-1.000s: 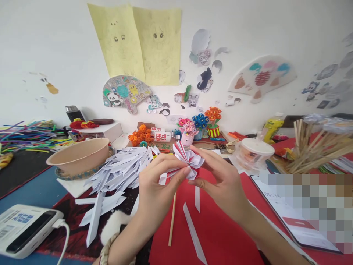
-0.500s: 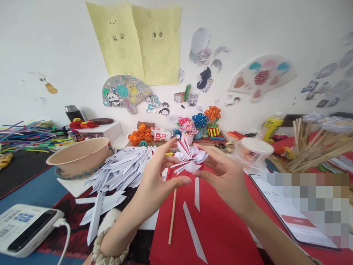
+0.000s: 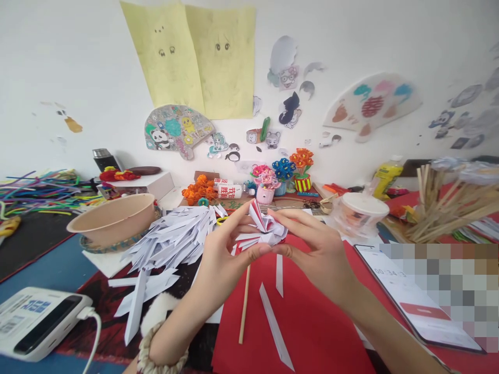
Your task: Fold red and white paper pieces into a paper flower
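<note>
Between both hands, above the red paper [image 3: 312, 306], is a folded white-and-red paper flower [image 3: 265, 228] with pleated petals. My left hand [image 3: 230, 244] grips its left side, thumb in front and fingers behind. My right hand [image 3: 315, 244] pinches the right side, its thumb close to the left thumb at the lower edge. Fingers cover parts of the flower. Below it a thin wooden stick [image 3: 244, 306] lies on the red paper, with a folded white paper strip [image 3: 276, 327] to its right and a shorter strip [image 3: 279, 275] further back.
Left of my hands lies a heap of folded white strips [image 3: 171, 236], with a beige bowl [image 3: 111, 221] behind. A white device with a cable [image 3: 47, 322] sits front left. At right are a phone [image 3: 413, 296], a lidded cup [image 3: 362, 210] and wooden sticks [image 3: 448, 208].
My thumbs have come closer together at the flower's lower edge, and my right fingers have shifted left over it. The flower is turned and looks more gathered. The stick and strips lie still.
</note>
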Demonstrator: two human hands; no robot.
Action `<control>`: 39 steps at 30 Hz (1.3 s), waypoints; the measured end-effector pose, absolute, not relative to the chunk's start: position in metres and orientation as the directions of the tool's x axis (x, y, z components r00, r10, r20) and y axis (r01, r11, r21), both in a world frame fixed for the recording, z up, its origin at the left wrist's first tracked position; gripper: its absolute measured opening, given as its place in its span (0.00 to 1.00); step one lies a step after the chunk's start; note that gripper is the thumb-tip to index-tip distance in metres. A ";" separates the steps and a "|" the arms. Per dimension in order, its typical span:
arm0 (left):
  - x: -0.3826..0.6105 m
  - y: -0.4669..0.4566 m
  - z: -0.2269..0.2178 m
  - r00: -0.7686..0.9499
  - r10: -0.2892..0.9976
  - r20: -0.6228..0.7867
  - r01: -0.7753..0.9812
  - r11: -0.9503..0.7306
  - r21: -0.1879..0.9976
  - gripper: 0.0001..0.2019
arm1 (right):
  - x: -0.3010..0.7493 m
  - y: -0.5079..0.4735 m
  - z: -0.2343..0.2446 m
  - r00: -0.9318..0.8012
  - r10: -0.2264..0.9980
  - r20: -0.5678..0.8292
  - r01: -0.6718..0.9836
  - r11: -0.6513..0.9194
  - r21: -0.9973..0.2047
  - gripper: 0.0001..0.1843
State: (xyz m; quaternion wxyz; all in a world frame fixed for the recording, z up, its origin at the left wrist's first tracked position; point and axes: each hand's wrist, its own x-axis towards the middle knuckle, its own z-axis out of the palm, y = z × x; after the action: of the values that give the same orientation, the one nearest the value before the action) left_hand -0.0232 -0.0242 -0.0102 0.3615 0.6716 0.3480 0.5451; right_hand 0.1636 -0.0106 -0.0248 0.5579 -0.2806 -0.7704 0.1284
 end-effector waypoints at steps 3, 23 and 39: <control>-0.022 -0.024 -0.010 0.134 0.885 0.446 0.040 -0.454 0.890 0.30 | 0.164 -0.010 -0.027 -0.251 0.581 0.774 0.289 0.808 -0.513 0.27; -0.015 -0.025 -0.021 0.094 0.800 0.592 0.141 -0.599 0.788 0.23 | 0.159 -0.012 -0.034 -0.265 0.451 0.852 0.409 0.853 -0.324 0.25; -0.013 -0.031 -0.015 0.106 0.902 0.418 -0.057 -0.415 0.908 0.26 | 0.159 -0.011 -0.029 -0.225 0.705 0.673 0.080 0.702 -0.708 0.25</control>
State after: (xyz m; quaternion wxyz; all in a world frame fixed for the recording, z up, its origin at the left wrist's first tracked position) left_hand -0.0129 -0.0312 -0.0148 0.4179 0.6149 0.3436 0.5737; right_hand 0.1588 -0.0115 -0.0294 0.5619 -0.2680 -0.7315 0.2781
